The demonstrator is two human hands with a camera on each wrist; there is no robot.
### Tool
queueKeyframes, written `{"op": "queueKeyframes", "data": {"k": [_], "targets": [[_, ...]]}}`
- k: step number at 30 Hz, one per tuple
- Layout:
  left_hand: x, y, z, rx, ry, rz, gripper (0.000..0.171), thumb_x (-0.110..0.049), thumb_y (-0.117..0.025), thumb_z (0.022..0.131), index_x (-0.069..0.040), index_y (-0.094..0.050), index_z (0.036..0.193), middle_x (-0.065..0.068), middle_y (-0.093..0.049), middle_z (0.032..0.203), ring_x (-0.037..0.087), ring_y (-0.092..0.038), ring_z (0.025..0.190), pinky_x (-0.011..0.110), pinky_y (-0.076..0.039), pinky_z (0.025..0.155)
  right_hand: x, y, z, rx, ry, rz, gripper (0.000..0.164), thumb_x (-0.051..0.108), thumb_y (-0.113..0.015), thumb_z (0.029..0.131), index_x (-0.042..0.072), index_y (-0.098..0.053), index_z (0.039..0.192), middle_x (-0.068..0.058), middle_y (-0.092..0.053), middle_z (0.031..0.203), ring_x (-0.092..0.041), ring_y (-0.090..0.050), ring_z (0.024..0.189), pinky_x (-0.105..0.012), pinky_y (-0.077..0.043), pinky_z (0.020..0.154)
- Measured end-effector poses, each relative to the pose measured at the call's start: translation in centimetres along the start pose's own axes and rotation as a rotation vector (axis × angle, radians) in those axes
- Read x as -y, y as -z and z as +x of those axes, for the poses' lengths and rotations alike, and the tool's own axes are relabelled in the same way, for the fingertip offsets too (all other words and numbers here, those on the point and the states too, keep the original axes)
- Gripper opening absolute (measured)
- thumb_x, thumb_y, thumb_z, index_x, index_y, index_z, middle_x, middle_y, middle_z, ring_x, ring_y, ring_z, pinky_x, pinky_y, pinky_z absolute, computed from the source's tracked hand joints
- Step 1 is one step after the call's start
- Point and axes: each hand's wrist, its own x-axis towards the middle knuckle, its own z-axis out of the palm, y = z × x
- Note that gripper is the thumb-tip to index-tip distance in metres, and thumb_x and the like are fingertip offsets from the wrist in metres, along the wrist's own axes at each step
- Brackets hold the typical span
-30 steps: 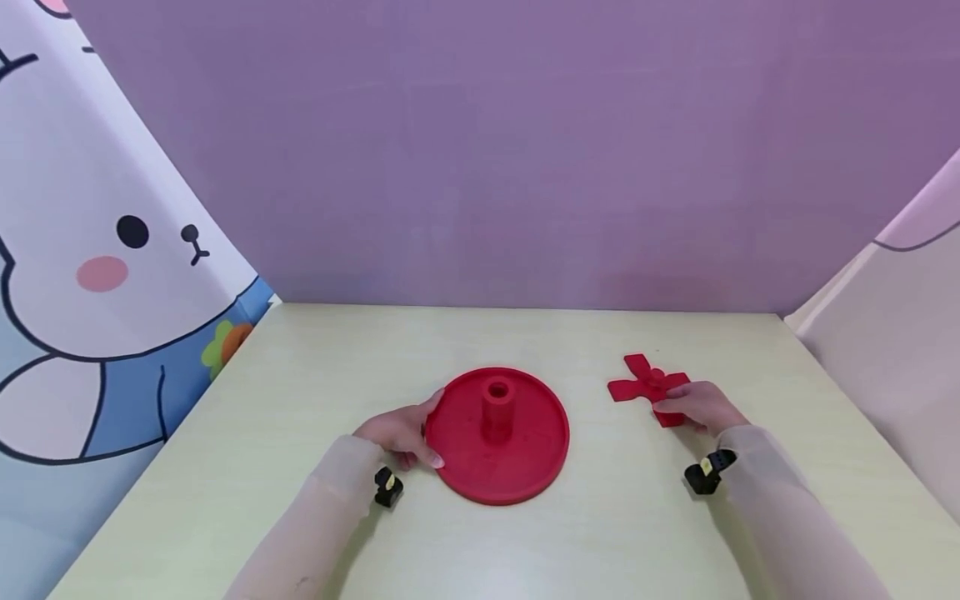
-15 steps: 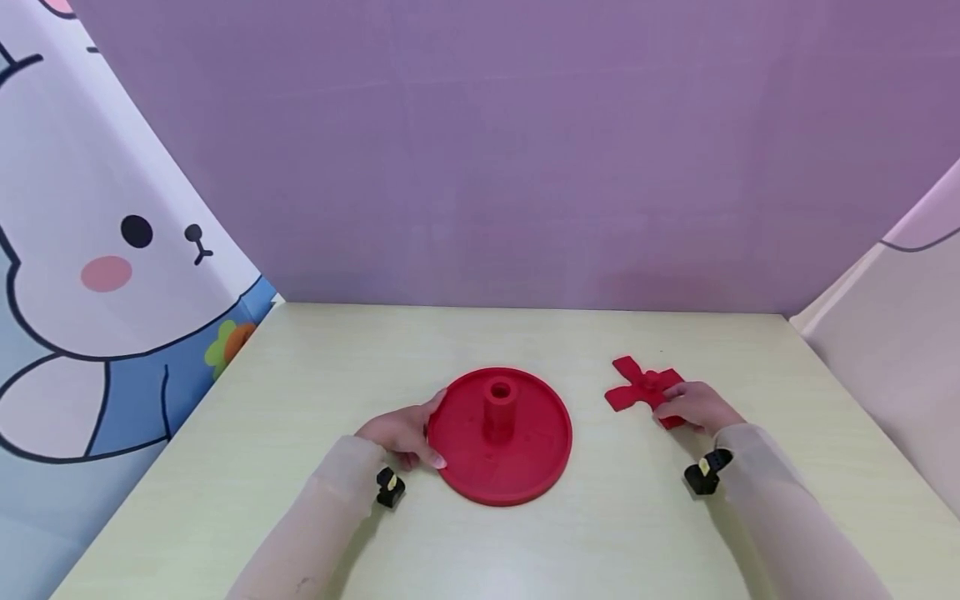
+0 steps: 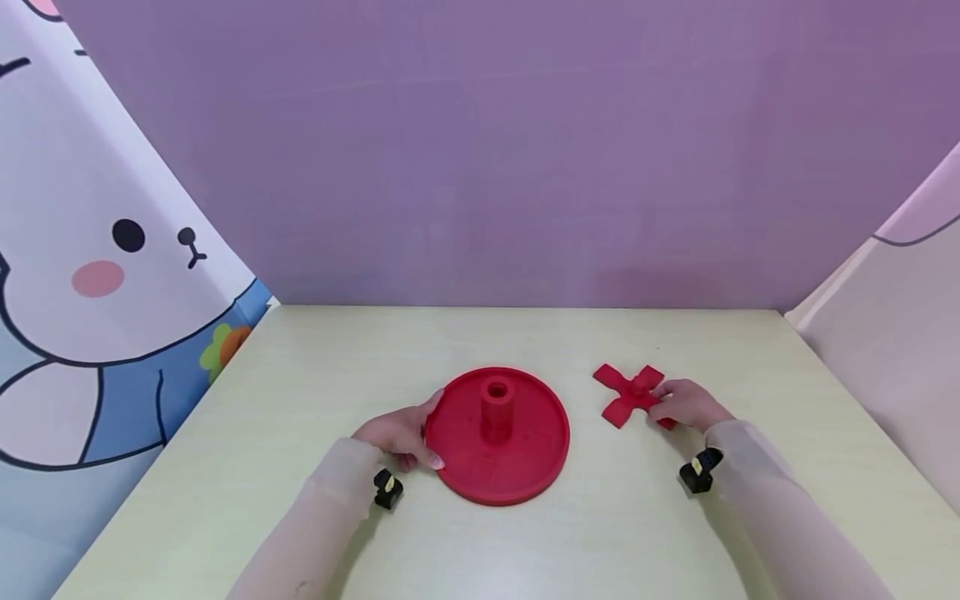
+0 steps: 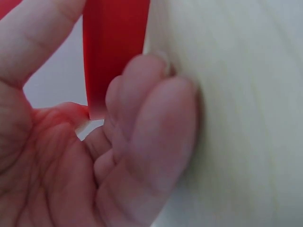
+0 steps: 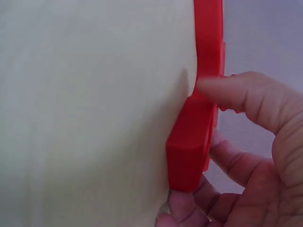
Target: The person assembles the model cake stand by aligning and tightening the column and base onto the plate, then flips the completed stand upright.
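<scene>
A round red base (image 3: 465, 479) with a hollow upright post (image 3: 497, 412) at its centre lies on the table. My left hand (image 3: 397, 433) grips its left edge, thumb on the near side and index finger along the rim. In the left wrist view the red edge (image 4: 111, 52) shows between thumb and curled fingers. To the right, my right hand (image 3: 686, 404) pinches one arm of a red four-armed cross piece (image 3: 626, 392) with a small raised hub. The right wrist view shows the thumb against the side of the cross piece (image 5: 189, 137), fingers on its far side, close over the tabletop.
A pale wooden table (image 3: 360, 350) carries both red parts. Behind it stands a purple panel (image 3: 480, 167). A cartoon-printed cloth (image 3: 165, 300) borders the left side, and a pale cloth (image 3: 900, 350) the right.
The cross piece has turned and shifted a little left, with my right hand moving left along with it. The left hand and the round base stay in place.
</scene>
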Motion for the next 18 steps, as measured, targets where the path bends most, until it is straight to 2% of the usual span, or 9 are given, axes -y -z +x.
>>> {"op": "queueKeyframes", "data": {"k": [4,10,14,18], "targets": [[-0.01,0.00,0.00,0.012,0.002,-0.029,0.114,-0.011,-0.085,0.069,-0.023,-0.012,0.155,0.011,-0.055,0.096,0.019,-0.043,0.052,0.026,-0.041,0.050,0.03,-0.17,0.03,-0.020,0.000,-0.029,0.034,0.017,-0.073,0.079,-0.003,-0.056,0.101,-0.010,-0.053,0.087,-0.024,-0.048,0.082,-0.035,-0.042,0.068],[-0.01,0.08,0.02,0.048,-0.018,-0.051,0.113,-0.008,-0.083,0.071,-0.023,-0.008,0.156,0.012,-0.056,0.091,0.018,-0.040,0.051,0.025,-0.039,0.049,-0.18,-0.40,0.26,-0.038,-0.009,-0.037,0.025,0.013,-0.072,0.079,-0.001,-0.058,0.093,-0.007,-0.053,0.079,-0.022,-0.049,0.072,-0.032,-0.041,0.064],[0.03,0.04,-0.13,0.026,-0.015,-0.028,0.113,-0.010,-0.084,0.070,-0.023,-0.011,0.155,0.012,-0.056,0.090,0.019,-0.043,0.052,0.026,-0.041,0.049,-0.24,-0.41,0.30,-0.052,0.013,-0.040,0.024,0.014,-0.072,0.078,-0.002,-0.062,0.094,-0.006,-0.056,0.077,-0.022,-0.050,0.071,-0.032,-0.041,0.065],[-0.05,0.03,-0.26,0.011,-0.011,-0.019,0.114,-0.011,-0.085,0.069,-0.023,-0.012,0.155,0.011,-0.056,0.094,0.019,-0.044,0.053,0.026,-0.042,0.050,-0.28,-0.20,0.22,-0.084,0.034,-0.025,0.031,0.016,-0.070,0.081,-0.005,-0.062,0.102,-0.007,-0.059,0.082,-0.023,-0.052,0.077,-0.035,-0.043,0.070]]}}
